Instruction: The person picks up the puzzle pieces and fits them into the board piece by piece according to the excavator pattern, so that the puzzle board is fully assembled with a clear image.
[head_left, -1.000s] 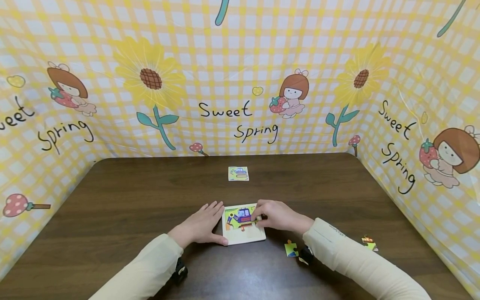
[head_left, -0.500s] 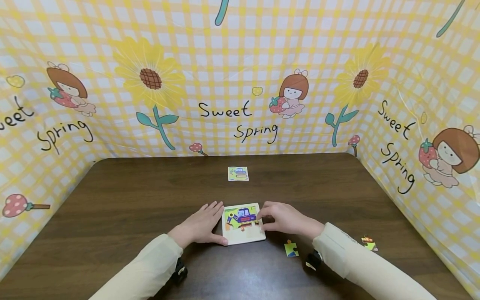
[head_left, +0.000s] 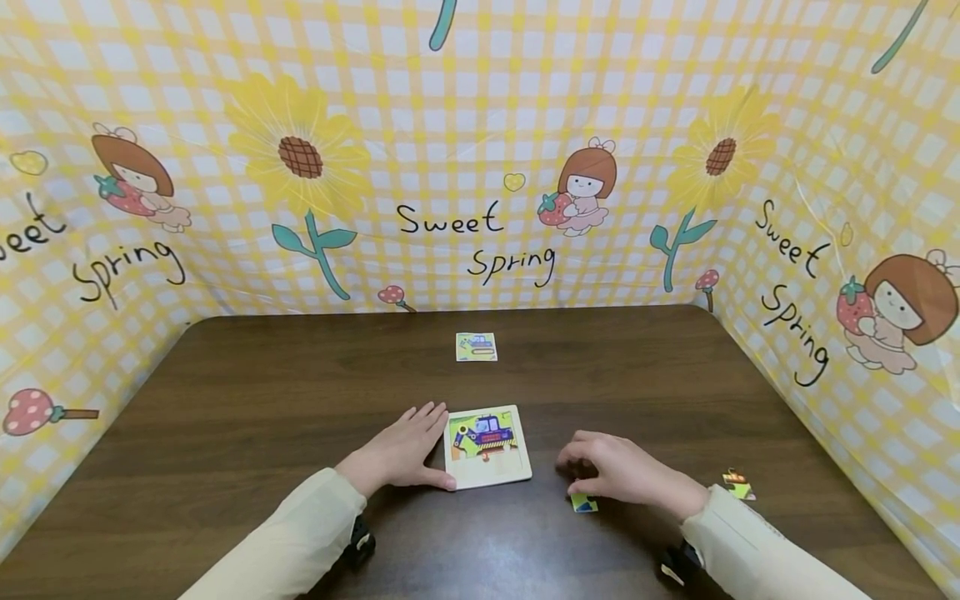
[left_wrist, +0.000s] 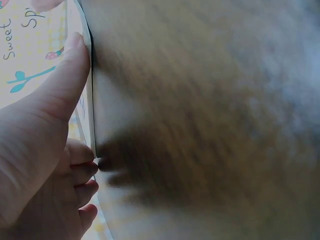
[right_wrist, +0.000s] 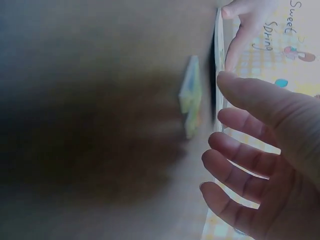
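Note:
A square puzzle board (head_left: 487,479) with a pale frame lies mid-table; its upper part shows a blue digger picture, and a strip along its lower side is bare. My left hand (head_left: 401,447) rests at the board's left edge, fingers straight, thumb at the lower corner. To the right of the board, my right hand (head_left: 626,471) hovers over a green and blue puzzle piece (head_left: 584,503), partly hiding it. In the right wrist view its fingers (right_wrist: 240,145) are loosely bent, with a gap between them and the piece (right_wrist: 191,100).
A second puzzle piece (head_left: 738,485), orange and green, lies farther right, beyond the right wrist. A small picture card (head_left: 476,347) of the digger lies behind the board. A yellow checked cloth (head_left: 450,167) walls the brown table (head_left: 300,358) at the back and sides.
My right hand has left the board's right side and moved right and nearer, over the green and blue piece. The left hand has stayed at the board's edge.

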